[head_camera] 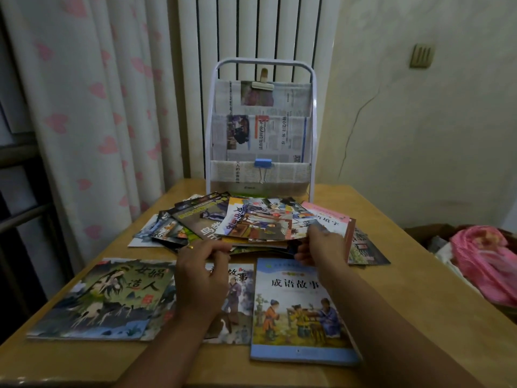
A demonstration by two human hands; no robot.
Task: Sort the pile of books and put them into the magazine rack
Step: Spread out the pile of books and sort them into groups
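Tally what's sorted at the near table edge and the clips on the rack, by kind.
Books laid flat in the near row: 3 (green-cover book, middle book, blue-cover book)
Clips on the rack: 2 (beige clip, blue binder clip)
Total: 5

Dim room, weak warm light. Wooden bench [391,236] in the middle, pale brown top, pushed up toward a white ribbed radiator [260,26] on the back wall. White curtain [92,107] with pink hearts hanging at left, reaching down beside the bench's left edge. Dark window frame [19,169] with a grey rail at far left, partly behind the curtain. Cream wall [419,130] at right, marked by a thin crack running down from near its middle. Beige switch [422,55] high on that wall. Pink cloth [486,261] heaped at lower right, just past the bench's right edge.
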